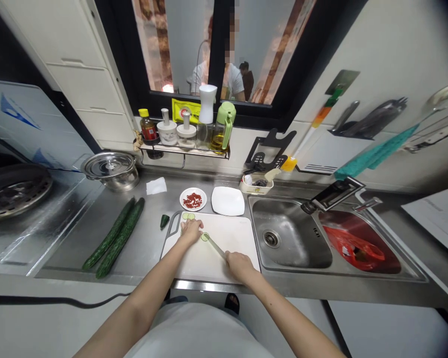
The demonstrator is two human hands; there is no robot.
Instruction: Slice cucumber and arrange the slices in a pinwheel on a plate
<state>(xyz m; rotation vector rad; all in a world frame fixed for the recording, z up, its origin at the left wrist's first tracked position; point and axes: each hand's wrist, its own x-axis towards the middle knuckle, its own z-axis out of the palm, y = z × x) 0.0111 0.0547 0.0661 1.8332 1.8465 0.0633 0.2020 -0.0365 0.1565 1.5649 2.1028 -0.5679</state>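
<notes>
A white cutting board (220,266) with a grey handle lies on the steel counter. My right hand (241,266) is closed around the handle of a knife (217,247). Its blade points up and left, and the tip is at a round cucumber slice (205,237). My left hand (191,232) rests low at the board's left side, thumb apart from the fingers. A bit of green shows at its edge, and what lies beneath the palm is hidden. Just beyond the fingers are two pale cucumber slices (188,216). A dark green cucumber end (164,222) lies left of the board.
Two whole cucumbers (115,238) lie on the left. Behind the board stand a plate of chopped red pieces (193,200) and a white square plate (227,201). A lidded steel pot (114,169) is at back left; the sink (291,238) adjoins on the right.
</notes>
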